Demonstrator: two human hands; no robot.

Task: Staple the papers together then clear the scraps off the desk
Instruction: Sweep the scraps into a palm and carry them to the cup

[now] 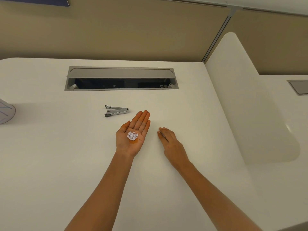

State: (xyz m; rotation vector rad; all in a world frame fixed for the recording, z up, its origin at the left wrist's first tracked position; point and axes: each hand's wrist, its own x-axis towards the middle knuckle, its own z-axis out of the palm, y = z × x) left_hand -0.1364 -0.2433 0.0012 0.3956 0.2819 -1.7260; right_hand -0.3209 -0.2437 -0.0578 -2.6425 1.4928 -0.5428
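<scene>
stapler (116,111) lying crosswise, mouth pointing left

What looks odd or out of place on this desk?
The hatch in the desk stands open, showing a dark cavity. The left hand lies palm up with a small heap of paper dots on it. Nothing looks spilled or broken.

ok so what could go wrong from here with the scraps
The scraps lie loose on the flat, open left hand; a tilt could spill them back onto the desk. The open cable slot lies beyond that hand, so stray bits might drop in. The right hand, fingertips at the desk, might flick small pieces away.
</scene>
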